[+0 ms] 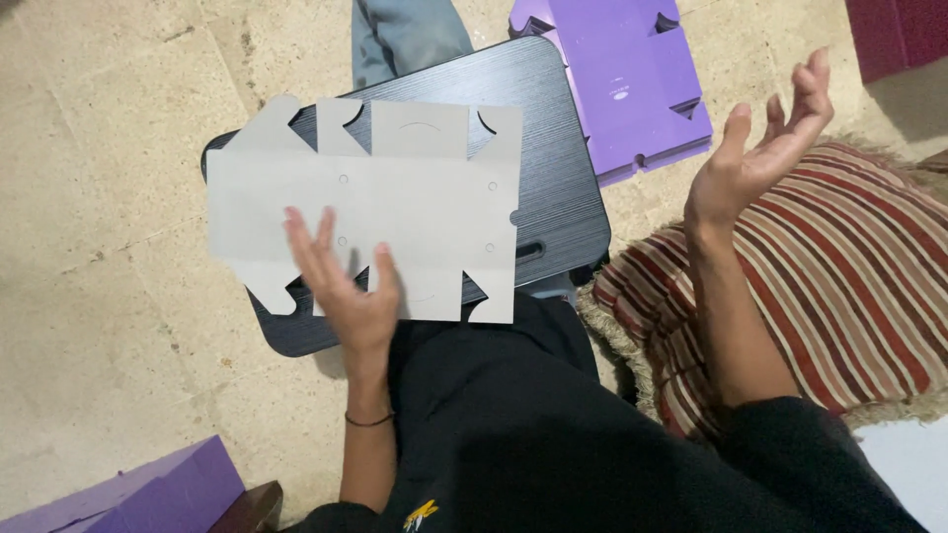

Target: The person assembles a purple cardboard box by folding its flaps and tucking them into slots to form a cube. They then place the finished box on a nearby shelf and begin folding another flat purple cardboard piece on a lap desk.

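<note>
A flat, unfolded grey cardboard box blank (395, 202) lies plain side up on a small black tabletop (558, 118) with a wood-grain finish, its long axis running left to right across the view, with notched flaps along the far edge and the near edge. Its left end overhangs the tabletop edge above the beige stone floor (109, 197). The left hand (341, 281) is over the near edge of the blank, fingers spread wide and holding nothing; whether the fingertips press the card or hover just above it cannot be told. A thin dark band circles that wrist. The right hand (765, 148) is raised well to the right of the blank, open and empty, palm turned leftward, fingers loosely curved. Beneath that arm lies a red, brown and cream striped cushion (849, 286) with a fringed edge. Beyond the tabletop, at the top of the view, a stack of purple box blanks (632, 79) lies flat on the floor, and a purple folded box (148, 494) sits at the lower left corner. A dark maroon thing shows at the top right corner
</note>
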